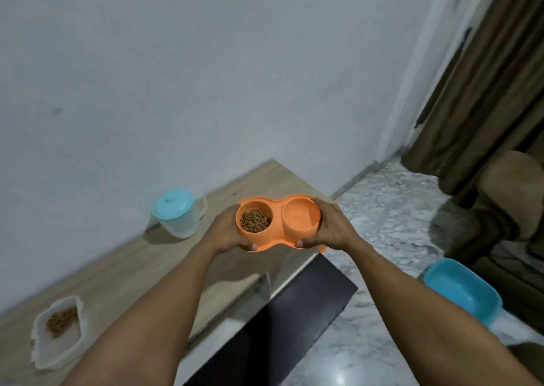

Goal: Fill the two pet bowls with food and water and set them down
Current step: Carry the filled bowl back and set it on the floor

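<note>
An orange double pet bowl is held in the air above the right end of the wooden counter. Its left bowl holds brown kibble; its right bowl looks filled with clear water. My left hand grips the feeder's left end, thumb on the front rim. My right hand grips its right end the same way. A clear jug with a light-blue lid stands on the counter by the wall. An open clear bag of kibble lies at the counter's near left.
A white wall backs the counter. A dark cabinet side drops below the counter's edge. Marble floor spreads to the right, with a blue plastic tub on it. Brown curtains and a brown seat stand at the far right.
</note>
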